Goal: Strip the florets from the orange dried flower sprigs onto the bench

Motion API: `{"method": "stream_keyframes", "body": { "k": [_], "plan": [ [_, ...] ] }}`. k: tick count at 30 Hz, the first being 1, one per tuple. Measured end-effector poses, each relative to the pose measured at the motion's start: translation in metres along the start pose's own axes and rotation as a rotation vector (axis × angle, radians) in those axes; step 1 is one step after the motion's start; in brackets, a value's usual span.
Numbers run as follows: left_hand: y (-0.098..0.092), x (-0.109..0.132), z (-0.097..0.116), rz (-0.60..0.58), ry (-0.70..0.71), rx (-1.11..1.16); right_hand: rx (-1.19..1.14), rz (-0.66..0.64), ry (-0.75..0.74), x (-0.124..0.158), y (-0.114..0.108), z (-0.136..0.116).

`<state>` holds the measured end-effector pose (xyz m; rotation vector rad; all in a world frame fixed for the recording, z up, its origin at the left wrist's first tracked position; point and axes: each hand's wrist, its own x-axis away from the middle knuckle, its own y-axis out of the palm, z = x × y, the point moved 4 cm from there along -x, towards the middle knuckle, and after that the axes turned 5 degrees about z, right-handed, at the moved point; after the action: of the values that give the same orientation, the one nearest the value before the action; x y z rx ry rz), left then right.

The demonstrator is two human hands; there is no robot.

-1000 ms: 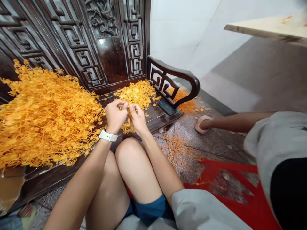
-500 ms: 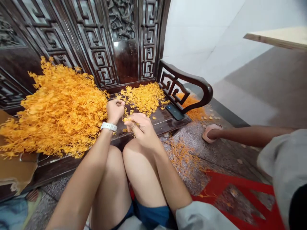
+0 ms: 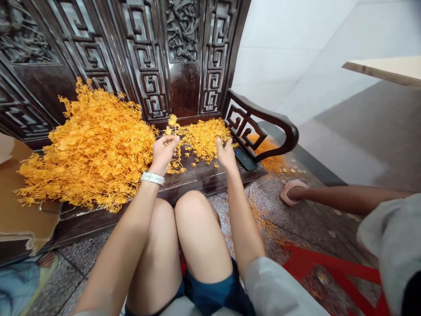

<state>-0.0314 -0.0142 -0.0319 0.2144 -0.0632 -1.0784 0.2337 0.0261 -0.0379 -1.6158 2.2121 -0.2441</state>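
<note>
My left hand (image 3: 163,154), with a white band on its wrist, pinches a yellow-orange flower sprig (image 3: 176,168). Parts of the sprig stick out above and below the fingers. My right hand (image 3: 226,154) is apart from it, thumb and fingers spread, over the right edge of a small pile of loose yellow flower heads (image 3: 205,138); nothing shows in it. Left of my left hand, a big heap of branching orange flower sprigs (image 3: 98,149) covers much of the dark wooden bench (image 3: 200,179).
A phone (image 3: 246,159) lies by the bench's curved armrest (image 3: 286,129). Orange scraps (image 3: 271,156) litter the floor. A torn cardboard box (image 3: 29,224) is at left. At right are a red frame-like object (image 3: 329,263), another person's leg (image 3: 345,199) and a board edge (image 3: 381,72).
My right hand has moved away from my left, to the right and over the small pile, and its fingers have opened. My left hand still holds the sprig. The view has shifted slightly.
</note>
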Motion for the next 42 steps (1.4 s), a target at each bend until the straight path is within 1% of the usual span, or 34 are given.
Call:
{"method": "stream_keyframes", "body": {
  "k": [1,2,3,5,7,9,11,13,15,16,17,18,20,21,23,25,26,28,30,32,34,36,38,39,41,42],
  "plan": [
    [0.002,0.004,-0.001,-0.029,-0.108,0.067,0.021,0.006,0.053,0.001,0.007,0.009],
    [0.005,0.007,0.000,-0.060,-0.191,0.130,-0.024,-0.019,0.097,0.007,0.015,0.015],
    [0.007,0.010,0.001,-0.090,-0.243,0.180,-0.115,-0.071,0.116,0.017,0.023,0.017],
    [0.011,0.014,0.005,-0.138,-0.279,0.233,-0.301,-0.198,0.066,0.043,0.037,0.007],
    [0.015,0.018,0.008,-0.207,-0.287,0.230,-0.410,-0.273,-0.049,0.067,0.047,-0.011],
    [0.019,0.023,0.010,-0.296,-0.285,0.190,-0.422,-0.277,-0.147,0.080,0.053,-0.026],
    [0.023,0.030,0.012,-0.372,-0.254,0.124,-0.384,-0.233,-0.206,0.082,0.055,-0.033],
    [0.026,0.038,0.015,-0.426,-0.206,0.045,-0.374,-0.175,-0.247,0.078,0.053,-0.032],
    [0.029,0.044,0.018,-0.451,-0.136,-0.031,-0.442,-0.162,-0.246,0.074,0.049,-0.029],
    [0.030,0.046,0.021,-0.448,-0.077,-0.067,-0.500,-0.179,-0.219,0.073,0.048,-0.028],
    [0.031,0.047,0.025,-0.437,0.001,-0.106,-0.567,-0.216,-0.174,0.073,0.047,-0.027],
    [0.031,0.047,0.029,-0.420,0.092,-0.148,-0.637,-0.279,-0.115,0.075,0.048,-0.028],
    [0.033,0.048,0.035,-0.385,0.257,-0.221,-0.767,-0.450,0.009,0.081,0.051,-0.031],
    [0.033,0.048,0.037,-0.374,0.299,-0.242,-0.817,-0.531,0.064,0.085,0.052,-0.034],
    [0.034,0.046,0.036,-0.361,0.304,-0.237,-0.884,-0.638,0.149,0.093,0.054,-0.039],
    [0.033,0.044,0.034,-0.353,0.274,-0.197,-0.907,-0.644,0.205,0.099,0.055,-0.042],
    [0.033,0.043,0.034,-0.346,0.265,-0.181,-0.909,-0.616,0.221,0.100,0.055,-0.042],
    [0.031,0.042,0.033,-0.325,0.250,-0.172,-0.896,-0.514,0.222,0.101,0.056,-0.041],
    [0.031,0.043,0.032,-0.308,0.215,-0.179,-0.846,-0.383,0.173,0.098,0.055,-0.039],
    [0.031,0.045,0.030,-0.299,0.170,-0.180,-0.756,-0.268,0.081,0.094,0.055,-0.036],
    [0.032,0.046,0.028,-0.279,0.128,-0.172,-0.661,-0.201,-0.043,0.091,0.053,-0.035],
    [0.033,0.044,0.024,-0.227,0.093,-0.166,-0.570,-0.182,-0.196,0.093,0.048,-0.041],
    [0.034,0.036,0.018,-0.151,0.059,-0.152,-0.500,-0.221,-0.349,0.105,0.038,-0.057],
    [0.032,0.029,0.015,-0.097,0.044,-0.148,-0.487,-0.267,-0.408,0.115,0.030,-0.069],
    [0.025,0.014,0.008,0.036,0.014,-0.153,-0.517,-0.402,-0.466,0.136,0.011,-0.095],
    [0.020,0.006,0.005,0.094,-0.003,-0.157,-0.547,-0.498,-0.460,0.146,0.002,-0.108]
  ]
}}
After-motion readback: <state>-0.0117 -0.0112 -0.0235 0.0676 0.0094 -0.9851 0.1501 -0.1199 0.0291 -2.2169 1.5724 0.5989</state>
